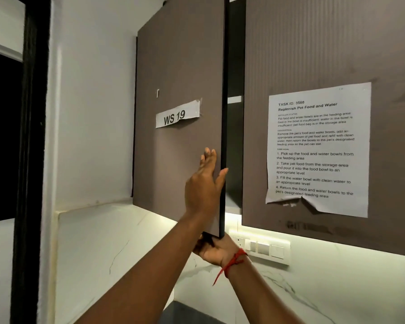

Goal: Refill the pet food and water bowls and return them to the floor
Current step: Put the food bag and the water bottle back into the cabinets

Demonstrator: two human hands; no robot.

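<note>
No bowl, food bag or water is in view. A brown upper cabinet door (180, 66) labelled "WS 19" stands ajar, its dark edge turned toward me. My left hand (205, 181) lies flat on the door's front near its lower right, thumb resting against the edge. My right hand (216, 250), with a red thread at the wrist, grips the door's bottom corner from below. The gap beside the door shows a dark cabinet interior with a pale shelf (235, 99); its contents are hidden.
The neighbouring cabinet door (313, 43) is closed and carries a printed task sheet (318, 148). A lit marble backsplash with a switch panel (264, 250) runs below the cabinets. A white wall and a black window frame (31, 136) stand at left.
</note>
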